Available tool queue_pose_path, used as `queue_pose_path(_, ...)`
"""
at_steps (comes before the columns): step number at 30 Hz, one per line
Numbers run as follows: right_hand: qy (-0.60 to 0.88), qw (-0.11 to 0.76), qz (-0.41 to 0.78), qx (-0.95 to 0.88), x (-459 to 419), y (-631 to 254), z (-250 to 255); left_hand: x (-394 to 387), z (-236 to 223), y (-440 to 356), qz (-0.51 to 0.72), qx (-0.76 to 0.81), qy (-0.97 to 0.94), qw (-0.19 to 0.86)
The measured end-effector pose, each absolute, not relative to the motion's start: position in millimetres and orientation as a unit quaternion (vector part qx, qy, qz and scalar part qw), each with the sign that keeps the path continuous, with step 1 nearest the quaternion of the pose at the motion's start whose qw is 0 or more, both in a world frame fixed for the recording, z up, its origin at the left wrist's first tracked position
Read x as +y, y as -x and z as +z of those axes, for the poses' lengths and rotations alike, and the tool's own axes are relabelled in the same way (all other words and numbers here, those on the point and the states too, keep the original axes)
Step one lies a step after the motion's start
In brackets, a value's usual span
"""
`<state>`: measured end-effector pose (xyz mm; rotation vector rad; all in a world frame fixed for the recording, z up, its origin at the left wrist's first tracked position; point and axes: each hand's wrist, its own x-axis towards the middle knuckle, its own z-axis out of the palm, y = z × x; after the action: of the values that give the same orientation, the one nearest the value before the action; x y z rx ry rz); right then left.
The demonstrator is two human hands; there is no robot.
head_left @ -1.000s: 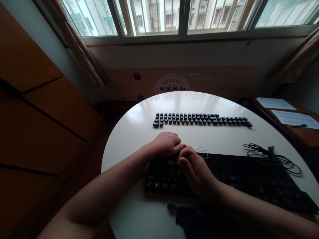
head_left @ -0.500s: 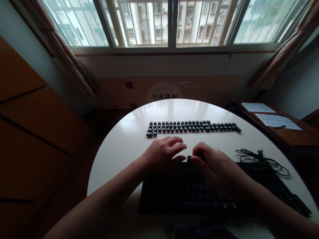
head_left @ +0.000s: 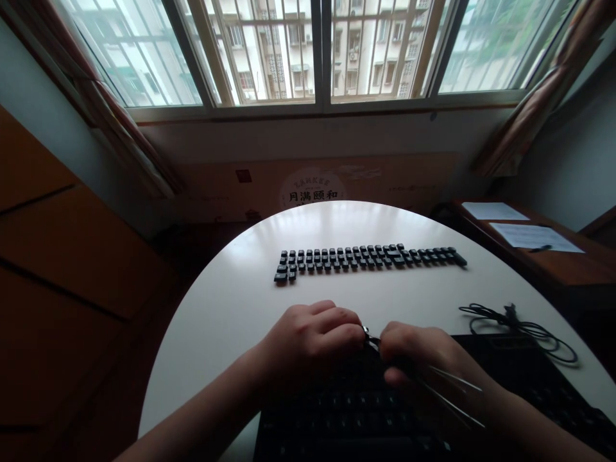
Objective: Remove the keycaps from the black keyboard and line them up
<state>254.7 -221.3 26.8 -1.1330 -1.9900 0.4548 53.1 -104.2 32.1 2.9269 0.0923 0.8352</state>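
Note:
My left hand (head_left: pixel 310 340) and my right hand (head_left: pixel 418 353) meet above the upper left part of a black keyboard (head_left: pixel 529 385) at the table's near edge. The left fingers are curled and pinch a small dark keycap (head_left: pixel 369 336) between the two hands. My right hand is closed on a thin wire keycap puller (head_left: pixel 452 391), whose prongs trail back over the wrist. Two neat rows of loose black keycaps (head_left: pixel 366 258) lie farther back on the round white table (head_left: pixel 231 308).
The keyboard's black cable (head_left: pixel 520 324) lies coiled at the right. A wooden side desk (head_left: pixel 568 263) with papers and a pen stands to the right. Wooden panels (head_left: pixel 72 256) are at the left; a window and curtains lie beyond the table.
The view tilted up and the hands came closer together. The right hand lifted the puller off the keyboard, and the left fingers closed on the keycap at its tip.

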Motion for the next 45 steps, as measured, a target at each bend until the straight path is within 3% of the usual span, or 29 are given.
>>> queue_pose_path(15,0.464,0.363,0.223,-0.777,-214,-255,25,-99,31,-57,0.216,0.025,-0.975,0.041)
queue_pose_path(23,0.496,0.33,0.229,-0.77,-215,-257,23,-97,23,-59,0.201,0.087,-0.955,0.201)
queue_pose_path(30,0.529,0.305,0.2,-0.766,-215,-261,24,-95,23,-56,0.198,0.123,-0.933,0.273)
queue_pose_path(37,0.529,0.364,0.181,-0.745,-208,-269,22,-59,17,-42,0.338,0.169,-0.899,0.222)
queue_pose_path(45,0.413,0.412,0.221,-0.782,-218,-244,17,-39,20,-30,0.419,0.293,-0.848,0.143)
